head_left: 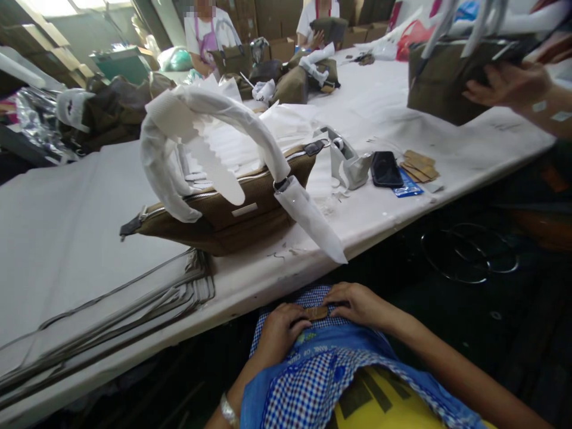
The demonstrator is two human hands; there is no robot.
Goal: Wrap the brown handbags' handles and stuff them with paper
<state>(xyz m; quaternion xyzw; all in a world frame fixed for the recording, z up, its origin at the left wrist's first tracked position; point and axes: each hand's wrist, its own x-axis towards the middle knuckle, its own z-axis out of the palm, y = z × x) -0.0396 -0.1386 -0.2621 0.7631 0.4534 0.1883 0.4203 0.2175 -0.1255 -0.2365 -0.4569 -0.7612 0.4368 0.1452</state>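
Note:
Both my hands rest low in my lap on a blue checked apron [308,381]. My left hand [279,335] and my right hand [357,304] pinch a small brown leather tag [316,312] between their fingertips. On the white table [67,226] in front of me lies a brown handbag [232,208] with a zip along its top. Its handles [210,119] are wrapped in white paper, and one wrapped end [313,223] hangs over the table's front edge.
A tape dispenser [351,161], a black phone [385,168] and a small pile of brown tags [419,165] lie right of the bag. Flat grey sheets [111,310] are stacked at left. Another person's hand [509,83] holds a brown bag [447,77] at far right. More people and bags are behind.

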